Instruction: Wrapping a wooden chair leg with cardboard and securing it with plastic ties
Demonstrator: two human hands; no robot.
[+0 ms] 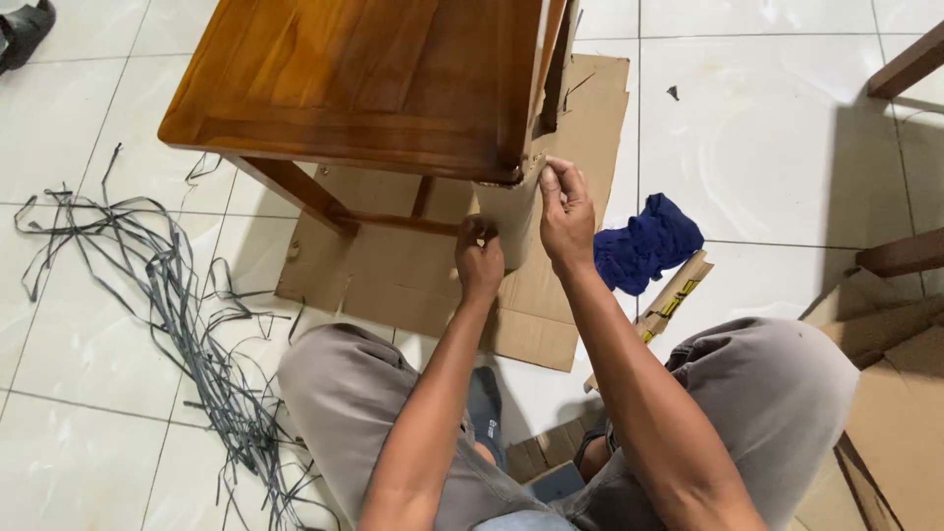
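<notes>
Cardboard wrap (511,221) – on table (354,79) leg, centre frame | Left hand (479,261) – 7 o'clock of wrap, fingers curled gripping its lower edge | Right hand (563,211) – 3 o'clock, pinching upper edge | Blue cloth (646,243) – 3 o'clock on floor | Grey straps (167,295) – 9 o'clock | Flat cardboard (413,285) – beneath table

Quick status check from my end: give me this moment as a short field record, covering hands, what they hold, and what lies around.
left hand: grips lower part of cardboard wrap on the wooden chair leg
right hand: pinches wrap's upper edge, near seat corner
under chair: flattened cardboard sheet on the white tile floor
left of person: tangle of grey straps
right of hands: crumpled blue cloth
far right: more cardboard pieces
</notes>
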